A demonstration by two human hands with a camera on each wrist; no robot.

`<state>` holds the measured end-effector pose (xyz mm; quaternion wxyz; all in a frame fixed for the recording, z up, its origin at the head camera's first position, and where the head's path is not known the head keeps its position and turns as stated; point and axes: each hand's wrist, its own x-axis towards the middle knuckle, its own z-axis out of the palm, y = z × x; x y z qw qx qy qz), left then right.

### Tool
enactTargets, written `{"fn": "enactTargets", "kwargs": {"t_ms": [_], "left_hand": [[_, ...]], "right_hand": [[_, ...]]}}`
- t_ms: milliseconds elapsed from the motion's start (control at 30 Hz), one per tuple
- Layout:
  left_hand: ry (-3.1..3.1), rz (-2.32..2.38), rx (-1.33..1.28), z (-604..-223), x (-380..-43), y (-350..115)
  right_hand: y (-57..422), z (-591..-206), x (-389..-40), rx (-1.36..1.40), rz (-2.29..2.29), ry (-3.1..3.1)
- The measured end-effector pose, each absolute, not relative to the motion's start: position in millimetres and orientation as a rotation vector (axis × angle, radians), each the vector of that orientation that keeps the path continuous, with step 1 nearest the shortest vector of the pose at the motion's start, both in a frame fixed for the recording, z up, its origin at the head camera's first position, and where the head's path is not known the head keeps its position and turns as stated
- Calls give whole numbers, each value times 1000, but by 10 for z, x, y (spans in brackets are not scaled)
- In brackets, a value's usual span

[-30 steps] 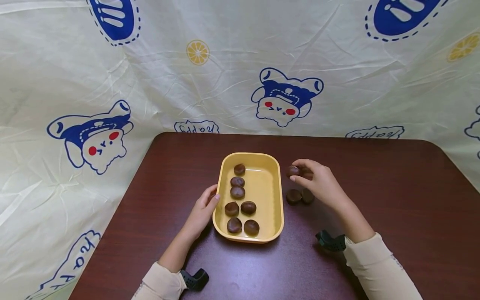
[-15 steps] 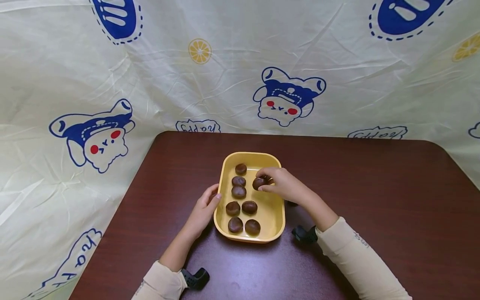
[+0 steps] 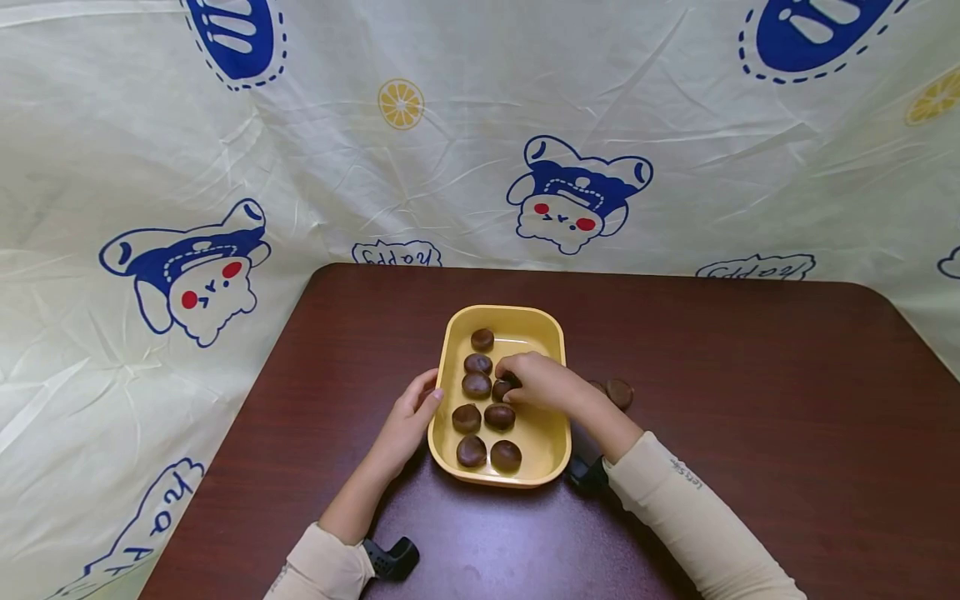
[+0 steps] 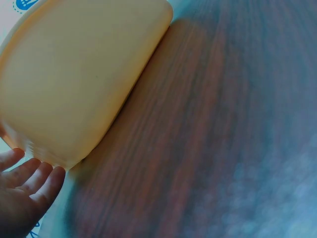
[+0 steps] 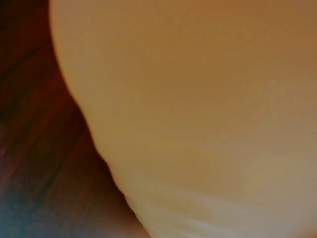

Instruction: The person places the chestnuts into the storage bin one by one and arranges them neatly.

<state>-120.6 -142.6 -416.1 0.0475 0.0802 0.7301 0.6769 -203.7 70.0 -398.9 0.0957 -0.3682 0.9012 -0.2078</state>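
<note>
A yellow rectangular tray (image 3: 551, 450) holds several brown chestnuts, among them a chestnut (image 3: 482, 339) at the far end and a chestnut (image 3: 506, 456) at the near end. My right hand (image 3: 540, 385) reaches over the tray's right wall and pinches a chestnut (image 3: 501, 390) low inside it, beside the left column. Fingers partly cover that chestnut. At the tray's left side my left hand (image 3: 405, 425) holds the wall, thumb on the rim. In the left wrist view, the fingertips (image 4: 58, 173) touch the outer wall. The right wrist view shows no hand, only a close, blurred pale surface.
Right of the tray, a loose chestnut (image 3: 619, 393) lies on the dark wooden table (image 3: 750, 375), with another mostly hidden behind the right forearm. A patterned white cloth (image 3: 450, 183) hangs behind the table. Each wrist carries a dark device (image 3: 392, 558).
My right hand has carried a chestnut from the table leftward over the rim and down into the tray, beside the other chestnuts. My left hand stays at the tray's side.
</note>
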Motion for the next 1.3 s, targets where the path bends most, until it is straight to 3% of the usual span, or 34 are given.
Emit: {"fn": "enactTargets", "kwargs": {"t_ms": [667,1300], "left_hand": [[2225,2063,236,-4177,-1211,-1429],[2223,2071,239,-4175,-1213,-1427]], "right_hand": [[784,-3937,-1982,-1085,-763,2713],[1410,-3847,-1854,-930,-1090,2885]]}}
